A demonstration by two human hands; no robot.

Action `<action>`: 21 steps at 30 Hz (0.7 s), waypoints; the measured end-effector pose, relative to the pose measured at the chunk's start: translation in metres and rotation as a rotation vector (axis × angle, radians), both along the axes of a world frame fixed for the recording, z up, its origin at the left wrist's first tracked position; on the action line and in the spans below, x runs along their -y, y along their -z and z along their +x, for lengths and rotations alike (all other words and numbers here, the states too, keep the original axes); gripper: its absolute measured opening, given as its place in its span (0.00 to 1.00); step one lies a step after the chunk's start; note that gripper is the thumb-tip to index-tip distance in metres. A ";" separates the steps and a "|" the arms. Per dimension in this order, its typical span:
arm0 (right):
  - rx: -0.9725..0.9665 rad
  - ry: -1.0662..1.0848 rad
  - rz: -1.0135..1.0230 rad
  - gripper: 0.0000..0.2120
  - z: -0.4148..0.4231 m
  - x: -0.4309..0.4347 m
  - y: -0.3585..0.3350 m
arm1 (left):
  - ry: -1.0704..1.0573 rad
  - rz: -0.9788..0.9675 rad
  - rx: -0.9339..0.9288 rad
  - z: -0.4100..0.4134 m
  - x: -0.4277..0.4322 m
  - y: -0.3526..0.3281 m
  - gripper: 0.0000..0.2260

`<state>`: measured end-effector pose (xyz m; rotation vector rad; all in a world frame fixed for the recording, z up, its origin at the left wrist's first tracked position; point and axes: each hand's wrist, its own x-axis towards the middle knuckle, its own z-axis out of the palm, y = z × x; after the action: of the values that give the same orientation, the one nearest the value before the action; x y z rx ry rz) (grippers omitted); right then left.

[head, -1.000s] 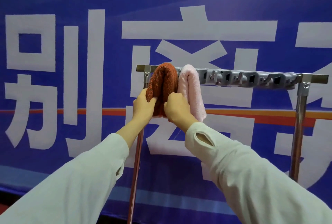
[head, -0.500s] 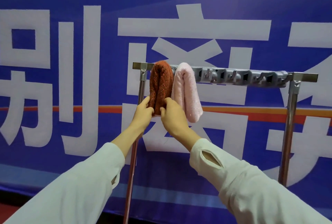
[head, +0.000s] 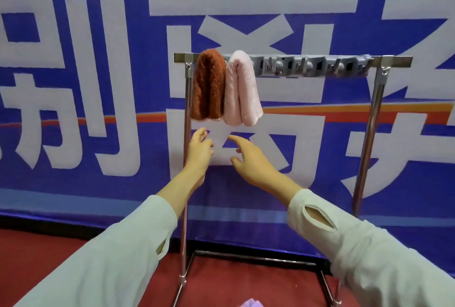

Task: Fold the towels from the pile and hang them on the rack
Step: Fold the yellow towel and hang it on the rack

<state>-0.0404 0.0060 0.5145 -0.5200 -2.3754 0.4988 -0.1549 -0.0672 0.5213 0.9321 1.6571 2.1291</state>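
The brown towel [head: 209, 85] is hung against the pink towel [head: 240, 87], saving rack [head: 389, 60] space; left hand [head: 200, 149] and right hand [head: 251, 159] are held below, fingers [head: 235, 138] spread.

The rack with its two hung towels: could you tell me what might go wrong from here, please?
1. The brown towel and pink towel hang pressed together at the left end of the rack, held by neither the left hand nor the right hand; a nudge might pull both off.
2. The grey hook strip covers the remaining bar, so later towels could snag.
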 end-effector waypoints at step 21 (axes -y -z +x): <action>-0.036 0.332 -0.668 0.15 0.189 -0.029 0.386 | 0.485 -0.721 0.114 0.115 -0.022 0.354 0.14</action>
<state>0.1487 0.0355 0.1285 -1.1609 -1.9894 1.1327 -0.0394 -0.0449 0.1670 0.8338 1.7185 1.1198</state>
